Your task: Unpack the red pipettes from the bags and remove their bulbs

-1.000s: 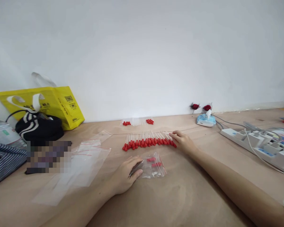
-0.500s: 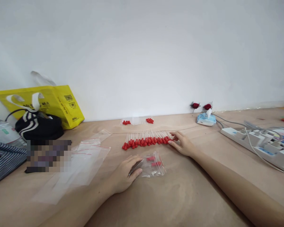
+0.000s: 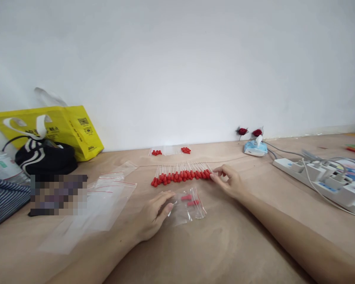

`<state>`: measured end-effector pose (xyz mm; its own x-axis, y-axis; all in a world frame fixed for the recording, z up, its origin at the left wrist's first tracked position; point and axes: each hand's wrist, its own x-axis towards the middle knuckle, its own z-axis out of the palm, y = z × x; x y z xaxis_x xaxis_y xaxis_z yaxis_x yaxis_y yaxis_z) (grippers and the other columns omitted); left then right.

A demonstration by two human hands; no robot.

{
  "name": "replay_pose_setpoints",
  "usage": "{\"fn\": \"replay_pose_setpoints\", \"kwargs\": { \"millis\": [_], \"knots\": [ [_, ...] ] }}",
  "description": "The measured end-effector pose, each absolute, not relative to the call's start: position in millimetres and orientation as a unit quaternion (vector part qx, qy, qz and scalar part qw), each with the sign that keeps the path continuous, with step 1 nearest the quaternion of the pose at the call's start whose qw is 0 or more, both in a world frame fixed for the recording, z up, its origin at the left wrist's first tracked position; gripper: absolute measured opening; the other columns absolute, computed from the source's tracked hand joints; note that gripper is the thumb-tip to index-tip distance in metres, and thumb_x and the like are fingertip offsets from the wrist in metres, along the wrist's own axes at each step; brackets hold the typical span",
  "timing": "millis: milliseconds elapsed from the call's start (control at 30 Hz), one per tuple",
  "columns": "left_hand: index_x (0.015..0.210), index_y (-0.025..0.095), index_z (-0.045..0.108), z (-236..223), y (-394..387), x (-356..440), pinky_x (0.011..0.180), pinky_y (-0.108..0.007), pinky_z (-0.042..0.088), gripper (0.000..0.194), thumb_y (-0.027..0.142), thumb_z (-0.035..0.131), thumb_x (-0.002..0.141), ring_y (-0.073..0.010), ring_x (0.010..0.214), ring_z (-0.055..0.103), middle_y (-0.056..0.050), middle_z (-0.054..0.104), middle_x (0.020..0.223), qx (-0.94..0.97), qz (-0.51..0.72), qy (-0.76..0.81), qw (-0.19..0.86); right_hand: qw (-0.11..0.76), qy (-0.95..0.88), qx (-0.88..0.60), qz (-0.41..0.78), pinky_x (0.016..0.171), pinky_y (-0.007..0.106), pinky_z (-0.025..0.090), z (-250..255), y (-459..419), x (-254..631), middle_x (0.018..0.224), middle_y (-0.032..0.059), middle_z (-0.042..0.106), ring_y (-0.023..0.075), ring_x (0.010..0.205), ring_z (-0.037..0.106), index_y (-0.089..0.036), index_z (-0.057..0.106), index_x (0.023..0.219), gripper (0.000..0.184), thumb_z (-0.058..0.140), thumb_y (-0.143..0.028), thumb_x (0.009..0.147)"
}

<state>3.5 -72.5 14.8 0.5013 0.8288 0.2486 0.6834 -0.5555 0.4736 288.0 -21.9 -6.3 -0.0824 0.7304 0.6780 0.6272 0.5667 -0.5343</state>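
Note:
A row of several clear droppers with red bulbs (image 3: 180,176) lies across the middle of the brown table (image 3: 225,244). My right hand (image 3: 228,180) is at the row's right end, its fingertips pinched on the last red-bulbed dropper there. Nearer to me lies a small clear zip bag (image 3: 187,205) with two red-bulbed droppers inside. My left hand (image 3: 152,215) rests on the bag's left edge, thumb and fingers closed on the plastic.
Empty zip bags (image 3: 106,197) lie to the left. A yellow bag (image 3: 59,128) and black cloth (image 3: 44,159) stand at the far left. Two small piles of red bulbs (image 3: 171,150) sit near the wall. A tissue pack (image 3: 255,148) and power strips (image 3: 325,179) occupy the right.
My right hand has drawn back a little from the row's end and closed its fingertips on one dropper. My left hand has shifted slightly on the small bag.

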Motion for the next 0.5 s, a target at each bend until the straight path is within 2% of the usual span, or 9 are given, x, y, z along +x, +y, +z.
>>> {"fn": "replay_pose_setpoints", "kwargs": {
  "millis": [67, 167, 267, 400, 500],
  "knots": [
    [0.111, 0.02, 0.051, 14, -72, 3, 0.092, -0.033, 0.04, 0.032, 0.029, 0.034, 0.086, -0.0178, 0.106, 0.051, -0.004, 0.057, 0.115, 0.85, 0.24, 0.441, 0.161, 0.441, -0.783, -0.433, 0.077, 0.067, 0.029, 0.037, -2, -35, 269, 0.061, 0.0002, 0.055, 0.0122, 0.061, 0.048, -0.018, 0.06, 0.069, 0.016, 0.052, -0.031, 0.076],
    [0.11, 0.02, 0.052, 13, -72, 4, 0.091, -0.033, 0.041, 0.031, 0.03, 0.037, 0.085, -0.018, 0.105, 0.052, -0.004, 0.058, 0.114, 0.856, 0.224, 0.437, 0.162, 0.348, -0.825, -0.432, 0.107, 0.074, 0.032, 0.032, 0, -49, 247, 0.059, -0.0014, 0.057, 0.0131, 0.065, 0.049, -0.02, 0.061, 0.061, 0.013, 0.058, -0.028, 0.071],
    [0.111, 0.02, 0.052, 13, -72, 5, 0.094, -0.034, 0.039, 0.031, 0.029, 0.041, 0.083, -0.0183, 0.107, 0.051, -0.004, 0.057, 0.115, 0.864, 0.203, 0.434, 0.156, 0.308, -0.832, -0.441, 0.138, 0.071, 0.03, 0.032, -2, -53, 239, 0.065, -0.001, 0.06, 0.0139, 0.068, 0.049, -0.022, 0.064, 0.067, 0.01, 0.06, -0.031, 0.07],
    [0.113, 0.022, 0.051, 13, -72, 5, 0.096, -0.036, 0.037, 0.032, 0.028, 0.043, 0.082, -0.0188, 0.11, 0.048, -0.004, 0.054, 0.119, 0.867, 0.188, 0.433, 0.157, 0.271, -0.85, -0.42, 0.164, 0.067, 0.027, 0.032, -2, -51, 238, 0.072, 0.0004, 0.059, 0.0149, 0.071, 0.049, -0.024, 0.065, 0.085, 0.027, 0.063, -0.043, 0.066],
    [0.116, 0.023, 0.049, 15, -72, 4, 0.097, -0.038, 0.036, 0.034, 0.027, 0.042, 0.083, -0.0191, 0.112, 0.046, -0.004, 0.053, 0.121, 0.875, 0.172, 0.423, 0.162, 0.253, -0.858, -0.42, 0.155, 0.066, 0.027, 0.033, -2, -51, 233, 0.071, 0.0007, 0.056, 0.015, 0.071, 0.048, -0.02, 0.063, 0.079, 0.028, 0.064, -0.044, 0.065]
  ]
}}
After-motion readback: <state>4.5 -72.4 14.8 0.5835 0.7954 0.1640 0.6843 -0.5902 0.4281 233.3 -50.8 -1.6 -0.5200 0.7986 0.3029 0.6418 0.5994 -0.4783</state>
